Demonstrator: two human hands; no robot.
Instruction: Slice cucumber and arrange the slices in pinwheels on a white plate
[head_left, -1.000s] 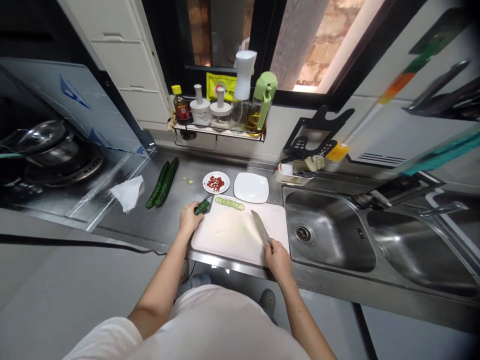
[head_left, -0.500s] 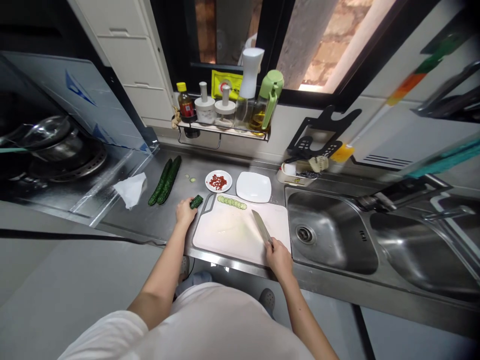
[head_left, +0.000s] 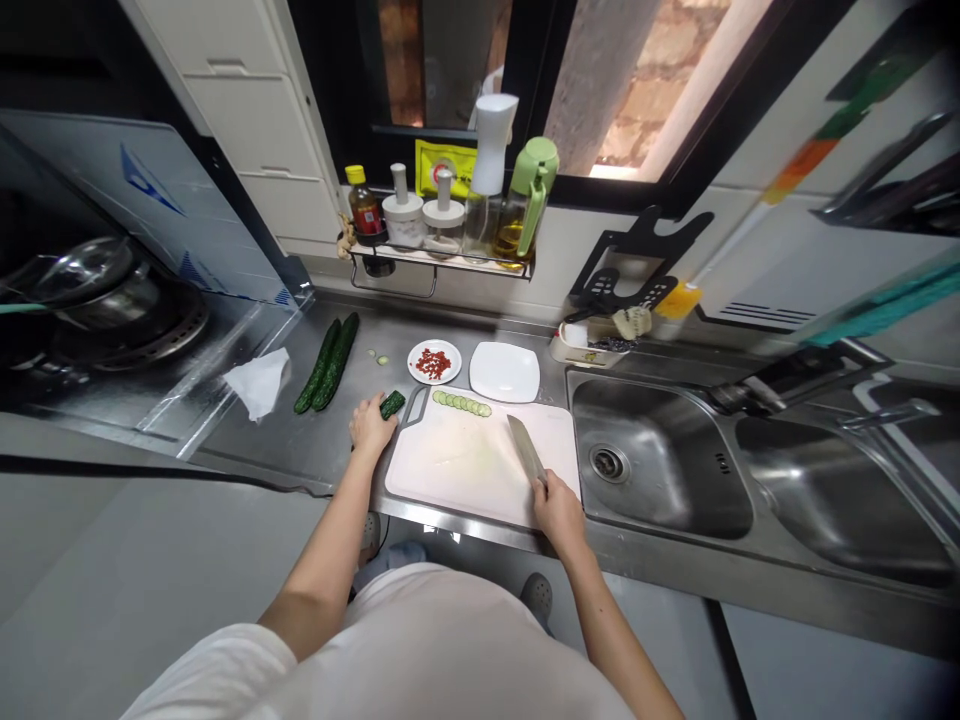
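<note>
My left hand (head_left: 370, 426) is closed on a short dark green piece of cucumber (head_left: 391, 404) at the left edge of the white cutting board (head_left: 450, 470). The fingers partly cover the piece. In my right hand (head_left: 559, 508) is the handle of a kitchen knife (head_left: 526, 448), its blade pointing away from me above the right part of the board. A row of overlapping cucumber slices (head_left: 461, 403) lies along the board's far edge. Two whole cucumbers (head_left: 328, 362) rest side by side on the steel counter to the left.
Behind the board stand a small plate (head_left: 414, 373) of chopped red bits and a white square plate (head_left: 504, 372). A crumpled white cloth or tissue (head_left: 259, 383) lies left. The sink (head_left: 660, 460) borders the board's right side. Bottles fill a wall rack (head_left: 442, 262); a pot (head_left: 105, 290) sits far left.
The view has shifted slightly. My left hand and the cucumber piece stay by the board's left edge, and the knife is turned a little more upright in the picture.
</note>
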